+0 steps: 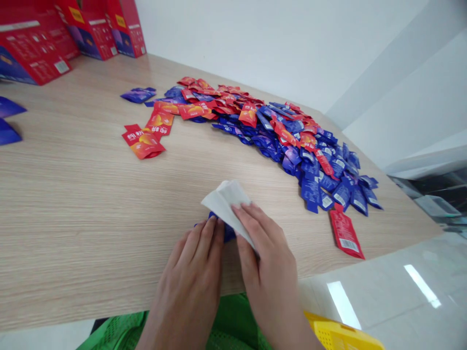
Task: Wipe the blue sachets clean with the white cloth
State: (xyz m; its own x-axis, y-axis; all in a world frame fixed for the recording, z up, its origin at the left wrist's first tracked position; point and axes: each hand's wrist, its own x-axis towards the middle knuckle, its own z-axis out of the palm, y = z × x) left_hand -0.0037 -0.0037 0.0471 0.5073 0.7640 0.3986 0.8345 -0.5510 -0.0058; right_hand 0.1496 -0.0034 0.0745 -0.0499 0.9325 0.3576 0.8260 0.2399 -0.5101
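Firstly, nearest the lens: a green mesh basket point(226, 323) sits at the bottom edge, with a yellow perforated plastic crate point(337, 335) to its right, both below the bench edge. Both hands work just above them, at the near side of the bench point(80, 204). The left hand point(189, 274) is curled, its fingertips point(211, 226) pressing on a blue sachet point(226, 234), which lies mostly hidden between the hands. The right hand point(268, 257) is closed on a white sheet point(228, 204), fingers lying across its face; paper or tissue, cannot tell which. The sheet is folded or gathered, its long axis running from the right hand up and to the left, wide end pointing away from the person toward the far-left of the pile. Its narrow end sits inside the right hand's grip, and its lower edge touches the blue sachet.

Further out, a long curved pile of blue and red sachets point(277, 138) spreads across the bench. One red sachet point(346, 233) lies apart at the pile's near right. A small group of red sachets point(145, 138) lies left of the pile, with purple sachets point(138, 95) beyond them. Blue sachets point(9, 121) show at the left edge. Red printed cartons point(87, 31) stand along the far end, against a white wall point(277, 43). Glossy floor tiles point(383, 291) show at lower right.
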